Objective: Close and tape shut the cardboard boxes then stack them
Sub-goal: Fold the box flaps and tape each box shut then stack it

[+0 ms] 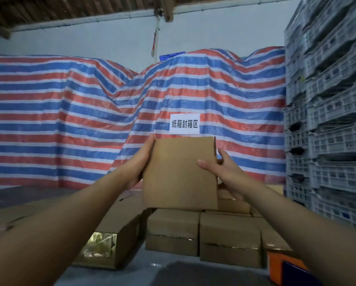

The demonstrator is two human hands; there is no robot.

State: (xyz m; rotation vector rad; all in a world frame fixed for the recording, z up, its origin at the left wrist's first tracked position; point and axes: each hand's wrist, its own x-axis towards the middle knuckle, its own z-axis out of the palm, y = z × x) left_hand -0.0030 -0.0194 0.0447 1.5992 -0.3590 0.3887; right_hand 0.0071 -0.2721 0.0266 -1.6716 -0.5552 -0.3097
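A grey table [152, 263] carries taped brown cardboard boxes [229, 236] before a striped red-blue tarpaulin [69, 120]; grey plastic crates [327, 120] stand close on the right. Left hand [141, 162] and right hand [224, 172] grip a plain brown cardboard box [180, 172], raised above the stack.

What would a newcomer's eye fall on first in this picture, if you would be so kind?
First, the plain cardboard box held up mid-frame between the left hand and right hand. Behind it hangs a red, white and blue striped tarpaulin bearing a white paper sign. Taped boxes sit stacked below, and grey plastic crates tower on the right.
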